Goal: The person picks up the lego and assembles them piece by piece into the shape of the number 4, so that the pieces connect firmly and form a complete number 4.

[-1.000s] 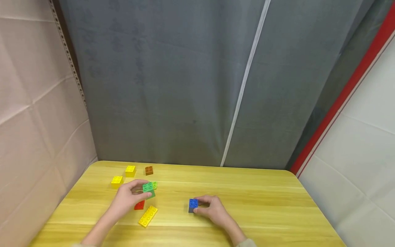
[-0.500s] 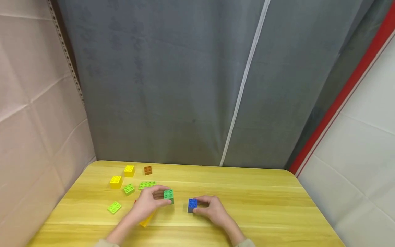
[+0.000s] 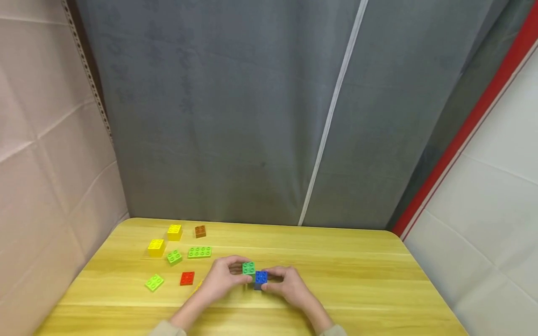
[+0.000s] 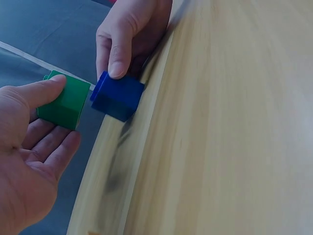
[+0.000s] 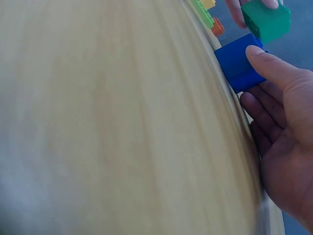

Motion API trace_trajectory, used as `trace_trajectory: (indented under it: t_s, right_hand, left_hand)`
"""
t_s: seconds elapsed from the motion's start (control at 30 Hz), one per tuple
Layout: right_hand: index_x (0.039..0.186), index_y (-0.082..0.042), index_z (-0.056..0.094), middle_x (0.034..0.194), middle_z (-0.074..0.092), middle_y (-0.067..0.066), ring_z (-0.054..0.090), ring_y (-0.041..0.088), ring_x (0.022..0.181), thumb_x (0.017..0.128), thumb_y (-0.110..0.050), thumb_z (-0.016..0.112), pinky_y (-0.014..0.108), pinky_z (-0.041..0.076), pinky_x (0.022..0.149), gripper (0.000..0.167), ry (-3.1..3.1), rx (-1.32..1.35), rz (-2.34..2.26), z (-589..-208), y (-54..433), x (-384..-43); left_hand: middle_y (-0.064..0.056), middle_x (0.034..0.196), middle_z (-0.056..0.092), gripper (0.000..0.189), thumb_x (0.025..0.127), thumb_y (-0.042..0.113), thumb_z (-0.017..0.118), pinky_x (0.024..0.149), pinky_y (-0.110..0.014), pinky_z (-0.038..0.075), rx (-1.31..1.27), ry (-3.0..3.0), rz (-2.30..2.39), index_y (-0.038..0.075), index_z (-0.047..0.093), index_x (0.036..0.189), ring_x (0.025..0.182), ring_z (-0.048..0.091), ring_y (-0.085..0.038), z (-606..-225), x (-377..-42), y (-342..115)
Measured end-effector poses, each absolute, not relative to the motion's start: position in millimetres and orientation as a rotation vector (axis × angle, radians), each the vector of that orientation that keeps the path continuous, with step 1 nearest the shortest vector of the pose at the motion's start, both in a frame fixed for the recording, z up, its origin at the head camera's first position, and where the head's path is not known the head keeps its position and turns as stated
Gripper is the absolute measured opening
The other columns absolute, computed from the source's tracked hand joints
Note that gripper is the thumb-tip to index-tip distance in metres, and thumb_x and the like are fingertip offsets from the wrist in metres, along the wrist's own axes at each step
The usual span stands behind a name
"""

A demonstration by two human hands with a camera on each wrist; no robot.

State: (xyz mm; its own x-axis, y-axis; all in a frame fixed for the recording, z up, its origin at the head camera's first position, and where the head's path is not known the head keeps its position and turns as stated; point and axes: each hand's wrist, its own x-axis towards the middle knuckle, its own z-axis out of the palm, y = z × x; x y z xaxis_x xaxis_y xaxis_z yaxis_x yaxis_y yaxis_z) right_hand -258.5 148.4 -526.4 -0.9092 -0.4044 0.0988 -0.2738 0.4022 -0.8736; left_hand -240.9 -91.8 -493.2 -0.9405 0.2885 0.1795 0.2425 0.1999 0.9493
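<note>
In the head view my left hand (image 3: 224, 278) pinches a green toy building brick (image 3: 248, 268), studs up, between thumb and fingers. Just right of it, my right hand (image 3: 291, 286) pinches a blue building brick (image 3: 261, 277) of the same two-by-two kind. The green brick sits slightly higher and farther back than the blue one. From the left wrist, the green brick (image 4: 68, 100) and blue brick (image 4: 117, 97) appear side by side with a narrow gap. Both thumbs press on the near faces; the right wrist view also shows the blue brick (image 5: 239, 63) close to the table.
Left on the wooden table (image 3: 357, 280) lie two yellow bricks (image 3: 156, 248), a brown brick (image 3: 200, 231), several lime bricks (image 3: 199, 252) and a flat red brick (image 3: 187, 278). My left arm mostly hides a long yellow brick (image 3: 198, 285). A grey curtain (image 3: 218, 116) hangs behind.
My left hand has carried the green brick rightward, from over the loose bricks to beside the blue one. The right hand and blue brick have stayed nearly still.
</note>
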Motion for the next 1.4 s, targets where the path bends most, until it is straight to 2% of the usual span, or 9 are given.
trace_trajectory:
  t_s: [0.37,0.63,1.03,1.4]
  right_hand:
    - [0.119,-0.004,0.076,0.109,0.075,-0.001,0.068,0.016,0.101,0.087,-0.021,0.084,0.031,0.055,0.091,0.037,2.487,-0.651,-1.564,-529.6,146.7,-259.9]
    - [0.120,-0.009,0.076,0.110,0.075,-0.004,0.068,0.017,0.104,0.087,-0.022,0.084,0.037,0.053,0.096,0.036,2.490,-0.684,-1.554,-528.9,147.4,-257.4]
    - [0.120,-0.011,0.076,0.112,0.075,-0.003,0.068,0.017,0.105,0.088,-0.023,0.083,0.034,0.053,0.094,0.036,2.498,-0.662,-1.544,-529.6,146.6,-258.2]
    - [0.120,-0.010,0.076,0.113,0.075,-0.003,0.067,0.018,0.107,0.088,-0.023,0.083,0.036,0.053,0.095,0.035,2.501,-0.681,-1.543,-528.8,149.1,-258.7]
  left_hand:
    - [-0.016,0.114,0.073,0.041,0.084,0.009,0.085,0.088,-0.035,0.058,0.505,2.324,1.933,-0.002,0.070,0.120,0.106,0.070,-0.033,-497.6,-244.6,-77.0]
    - [-0.016,0.115,0.072,0.040,0.086,0.009,0.084,0.089,-0.034,0.058,0.529,2.242,1.942,-0.003,0.069,0.122,0.108,0.070,-0.033,-497.5,-245.0,-73.0]
    - [-0.011,0.115,0.073,0.037,0.089,0.012,0.082,0.090,-0.033,0.057,0.528,2.266,1.897,0.003,0.070,0.122,0.110,0.069,-0.030,-501.5,-250.2,-71.8]
    - [-0.012,0.117,0.072,0.038,0.089,0.011,0.081,0.091,-0.035,0.057,0.564,2.243,1.905,0.000,0.069,0.123,0.111,0.069,-0.031,-500.9,-250.1,-68.5]
